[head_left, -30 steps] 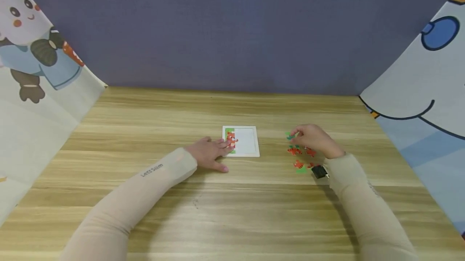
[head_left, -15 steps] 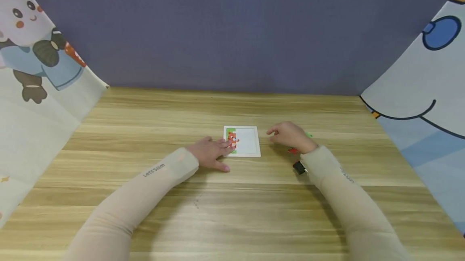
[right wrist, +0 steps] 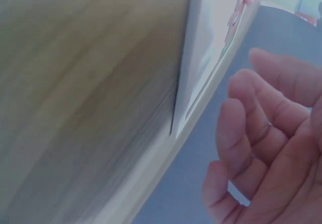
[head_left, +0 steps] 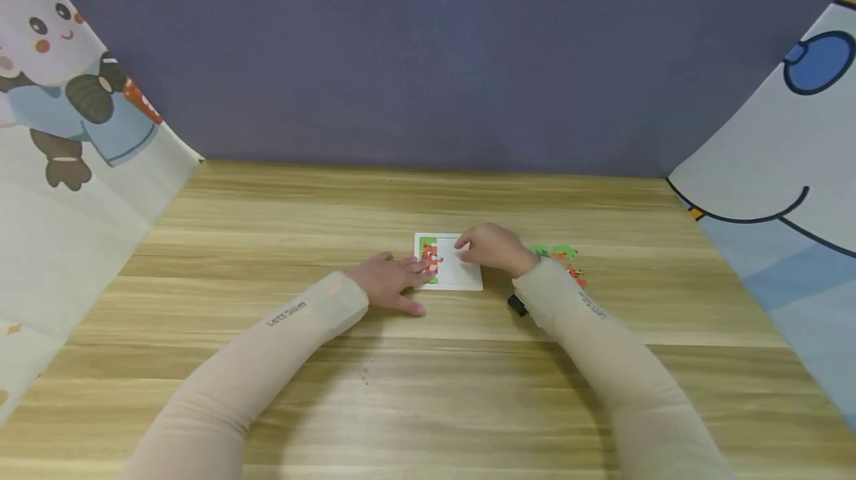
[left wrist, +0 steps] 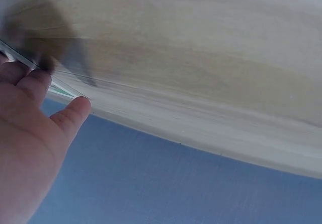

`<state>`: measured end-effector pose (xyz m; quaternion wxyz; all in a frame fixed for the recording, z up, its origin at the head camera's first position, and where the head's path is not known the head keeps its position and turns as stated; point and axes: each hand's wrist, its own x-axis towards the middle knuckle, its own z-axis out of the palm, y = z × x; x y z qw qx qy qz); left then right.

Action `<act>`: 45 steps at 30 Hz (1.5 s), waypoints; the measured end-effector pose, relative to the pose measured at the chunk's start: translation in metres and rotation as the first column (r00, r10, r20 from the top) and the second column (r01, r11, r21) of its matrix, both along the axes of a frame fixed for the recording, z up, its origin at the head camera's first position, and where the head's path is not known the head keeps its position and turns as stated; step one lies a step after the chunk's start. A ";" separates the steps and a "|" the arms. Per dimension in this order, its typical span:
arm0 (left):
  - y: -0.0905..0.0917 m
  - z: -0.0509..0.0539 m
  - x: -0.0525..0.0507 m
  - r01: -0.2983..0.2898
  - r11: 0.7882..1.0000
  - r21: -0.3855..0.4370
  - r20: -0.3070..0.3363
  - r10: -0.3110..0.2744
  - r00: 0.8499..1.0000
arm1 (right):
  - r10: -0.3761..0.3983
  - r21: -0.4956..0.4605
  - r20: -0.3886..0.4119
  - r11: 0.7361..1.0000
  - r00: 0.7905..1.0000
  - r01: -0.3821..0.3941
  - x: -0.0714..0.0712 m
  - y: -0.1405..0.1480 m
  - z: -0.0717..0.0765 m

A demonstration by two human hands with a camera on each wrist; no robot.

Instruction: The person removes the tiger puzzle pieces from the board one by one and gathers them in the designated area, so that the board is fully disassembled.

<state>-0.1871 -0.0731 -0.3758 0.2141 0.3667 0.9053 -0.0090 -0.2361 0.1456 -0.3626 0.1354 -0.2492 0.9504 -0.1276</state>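
Pale wood-grain worktop (head_left: 435, 398) beneath both forearms. Just beyond the cuffs, a white puzzle tray (head_left: 461, 287): across its left edge and the fitted strip of pieces (head_left: 429, 250), with an orange cartoon animal, probably a tiger, the left hand (head_left: 388, 283), fingers spread; above its bare right side, the right hand (head_left: 496, 248), fingers bent. Impossible to tell about any piece between thumb and forefinger; none visible in the head or right wrist view.

Likeliest trouble: a nudge from the left fingertips, perhaps enough to work the fitted strip loose; or, with too light a hold, a skid of the whole tray under pressure from the right. Possible too: a piece wrongly turned and forced, owing to the right hand's own cover over the gap. Past the right cuff, loose puzzle pieces (head_left: 565, 251), easily scattered by a low wrist or the small black device (head_left: 517, 305) beside it.

As for writing: on the left sleeve (head_left: 214, 398), dark lettering (head_left: 286, 313), readable as "Let's Slim"; on the right sleeve (head_left: 602, 361), similar print (head_left: 591, 305), too foreshortened for sure reading. On tray and pieces, nothing legible. Farthest back, a plain blue-grey panel (head_left: 435, 56) between cartoon-printed hangings (head_left: 93, 97), without visible words.
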 end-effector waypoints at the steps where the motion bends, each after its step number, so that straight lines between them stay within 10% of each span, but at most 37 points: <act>1: 0.000 0.000 0.000 0.000 1.000 -0.002 0.000 0.000 1.000 | 0.006 0.009 -0.003 1.000 1.000 -0.006 0.000 -0.004 0.000; 25: 0.001 -0.001 -0.001 -0.005 1.000 -0.004 0.009 0.005 1.000 | -0.042 0.086 0.091 0.996 0.995 0.034 -0.010 -0.042 -0.001; 45: 0.001 -0.001 -0.002 -0.004 1.000 -0.009 0.009 0.005 1.000 | -0.183 -0.264 0.294 0.928 0.938 0.263 -0.026 -0.034 -0.014</act>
